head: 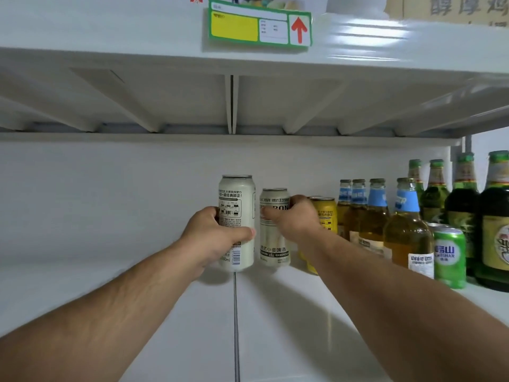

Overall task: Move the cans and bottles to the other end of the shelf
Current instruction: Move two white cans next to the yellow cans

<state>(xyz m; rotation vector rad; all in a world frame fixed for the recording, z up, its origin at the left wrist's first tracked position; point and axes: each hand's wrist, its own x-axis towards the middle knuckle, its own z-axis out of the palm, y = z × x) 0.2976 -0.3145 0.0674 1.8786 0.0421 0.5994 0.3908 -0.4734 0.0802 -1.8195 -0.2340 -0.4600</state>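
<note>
My left hand [212, 232] grips a tall white can [237, 199], lifted slightly off the white shelf [110, 285] near its middle seam. Just to the right, my right hand [294, 216] is wrapped round a second white can [274, 244] that stands on the shelf. A yellow can [326, 213] sits right behind that hand. Further right stand several blue-labelled amber bottles [407, 230], a green can [449, 257] and several dark green bottles [462, 205].
The upper shelf [110, 56] hangs low overhead and carries a green and yellow price tag [259, 26]. The white back wall [96, 188] closes the rear. The left half of the lower shelf holds nothing in view.
</note>
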